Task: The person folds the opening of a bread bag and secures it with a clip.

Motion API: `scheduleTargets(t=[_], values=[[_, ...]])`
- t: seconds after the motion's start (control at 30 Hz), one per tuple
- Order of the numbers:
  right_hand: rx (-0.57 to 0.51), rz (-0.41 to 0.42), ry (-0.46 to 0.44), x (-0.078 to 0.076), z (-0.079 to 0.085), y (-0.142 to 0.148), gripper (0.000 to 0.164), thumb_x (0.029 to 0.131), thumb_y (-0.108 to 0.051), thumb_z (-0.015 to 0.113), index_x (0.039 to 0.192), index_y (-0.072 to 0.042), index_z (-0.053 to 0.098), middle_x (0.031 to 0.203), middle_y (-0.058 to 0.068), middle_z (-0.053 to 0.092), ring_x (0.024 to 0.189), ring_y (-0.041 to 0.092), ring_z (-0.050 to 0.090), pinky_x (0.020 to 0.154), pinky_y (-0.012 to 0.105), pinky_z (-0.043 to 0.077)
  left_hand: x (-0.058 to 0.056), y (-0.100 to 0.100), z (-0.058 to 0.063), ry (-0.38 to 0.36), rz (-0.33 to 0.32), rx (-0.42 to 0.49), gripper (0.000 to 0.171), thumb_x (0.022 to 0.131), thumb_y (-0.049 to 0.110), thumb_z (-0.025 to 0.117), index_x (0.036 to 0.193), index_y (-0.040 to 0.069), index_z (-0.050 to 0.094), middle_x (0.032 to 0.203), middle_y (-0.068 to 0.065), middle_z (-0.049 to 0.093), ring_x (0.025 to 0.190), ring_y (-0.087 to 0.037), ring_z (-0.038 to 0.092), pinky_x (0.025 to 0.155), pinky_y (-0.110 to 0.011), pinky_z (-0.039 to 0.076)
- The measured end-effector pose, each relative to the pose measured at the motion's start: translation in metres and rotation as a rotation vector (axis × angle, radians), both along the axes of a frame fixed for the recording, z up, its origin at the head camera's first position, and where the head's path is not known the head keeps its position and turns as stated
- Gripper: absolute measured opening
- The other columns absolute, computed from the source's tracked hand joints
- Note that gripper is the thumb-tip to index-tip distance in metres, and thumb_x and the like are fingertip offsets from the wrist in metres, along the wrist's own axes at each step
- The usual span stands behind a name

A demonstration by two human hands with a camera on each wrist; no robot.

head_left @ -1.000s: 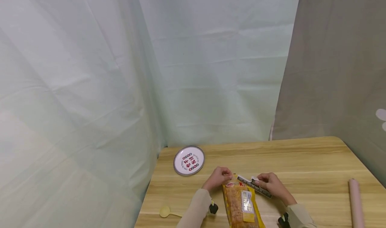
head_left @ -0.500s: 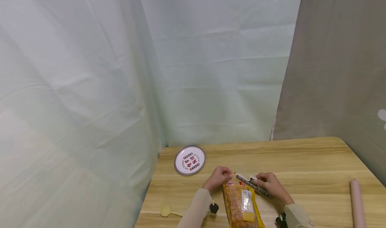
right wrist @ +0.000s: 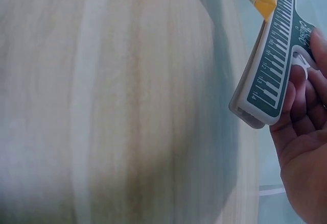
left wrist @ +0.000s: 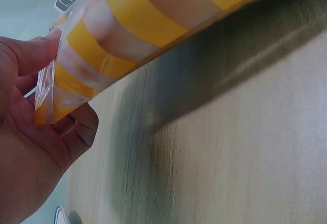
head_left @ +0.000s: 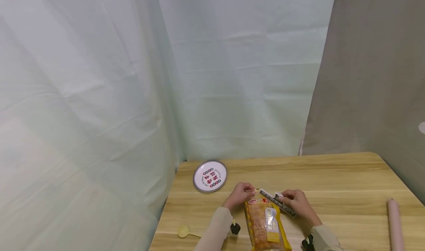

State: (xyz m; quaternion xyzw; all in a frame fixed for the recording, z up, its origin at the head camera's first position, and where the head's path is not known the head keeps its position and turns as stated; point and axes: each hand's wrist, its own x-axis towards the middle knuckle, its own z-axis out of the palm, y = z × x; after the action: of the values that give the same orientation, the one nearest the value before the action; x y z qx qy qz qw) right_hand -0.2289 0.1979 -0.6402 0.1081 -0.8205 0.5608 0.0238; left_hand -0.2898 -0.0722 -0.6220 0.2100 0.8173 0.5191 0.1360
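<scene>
A packaged loaf of bread (head_left: 259, 223) in a clear and yellow wrapper lies before the person in the head view. My left hand (head_left: 239, 196) pinches its top left corner; in the left wrist view thumb and fingers bend round the yellow-striped wrapper (left wrist: 138, 17). A long bag clip (head_left: 278, 203) with a piano-key print slants across the top right corner. My right hand (head_left: 300, 203) pinches the clip's handle. Up close in the right wrist view, the yellow wrapper corner (right wrist: 263, 2) meets the long edge of the clip (right wrist: 271, 60).
A white plate (head_left: 200, 177) with red lettering sits at the back left of the wooden table (head_left: 338, 177). A pale yellow spoon (head_left: 183, 231) lies at the front left, partly behind the left sleeve. A pink roll (head_left: 395, 225) lies at the right.
The right hand has brought the clip slightly left and up along the bag's top. The left hand keeps its pinch at the corner. The head view has shifted a little.
</scene>
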Motion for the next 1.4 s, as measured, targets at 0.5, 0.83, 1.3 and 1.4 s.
scheduleTargets(t=[0.5,0.83,1.3,1.4], values=[[0.033,0.029,0.069,-0.007,0.002,-0.002,0.012,0.090,-0.009,0.075,0.095,0.002,0.077,0.090,0.009,0.074,0.076,0.007,0.061,0.068,0.026,0.049,0.000,0.002,0.005,0.043,-0.003,0.004,0.006,0.093,0.003,0.069,0.091,-0.002,0.071,0.089,-0.006,0.070,0.082,-0.006,0.057,0.079,-0.025,0.049],[0.022,0.043,0.070,-0.012,0.007,-0.008,0.012,0.092,-0.009,0.073,0.095,0.002,0.077,0.091,0.009,0.074,0.076,0.006,0.060,0.067,0.026,0.048,-0.002,0.001,0.003,0.029,-0.004,0.001,0.007,0.094,0.004,0.069,0.093,-0.003,0.072,0.088,-0.005,0.070,0.080,-0.005,0.058,0.075,-0.024,0.051],[-0.018,0.014,0.023,-0.018,0.011,-0.018,0.015,0.092,-0.008,0.072,0.097,0.006,0.076,0.092,0.012,0.074,0.073,0.009,0.060,0.065,0.026,0.049,-0.001,0.006,0.003,-0.058,0.116,0.078,0.018,0.089,-0.001,0.074,0.100,-0.001,0.060,0.081,-0.001,0.065,0.070,-0.008,0.058,0.062,-0.022,0.048],[-0.030,0.024,0.008,-0.018,0.010,-0.019,0.016,0.093,-0.007,0.071,0.097,0.007,0.075,0.089,0.011,0.073,0.071,0.009,0.060,0.063,0.025,0.049,0.000,0.006,0.004,-0.077,0.125,0.096,0.028,0.090,-0.001,0.073,0.112,-0.002,0.056,0.084,-0.003,0.066,0.071,-0.010,0.060,0.063,-0.023,0.049]])
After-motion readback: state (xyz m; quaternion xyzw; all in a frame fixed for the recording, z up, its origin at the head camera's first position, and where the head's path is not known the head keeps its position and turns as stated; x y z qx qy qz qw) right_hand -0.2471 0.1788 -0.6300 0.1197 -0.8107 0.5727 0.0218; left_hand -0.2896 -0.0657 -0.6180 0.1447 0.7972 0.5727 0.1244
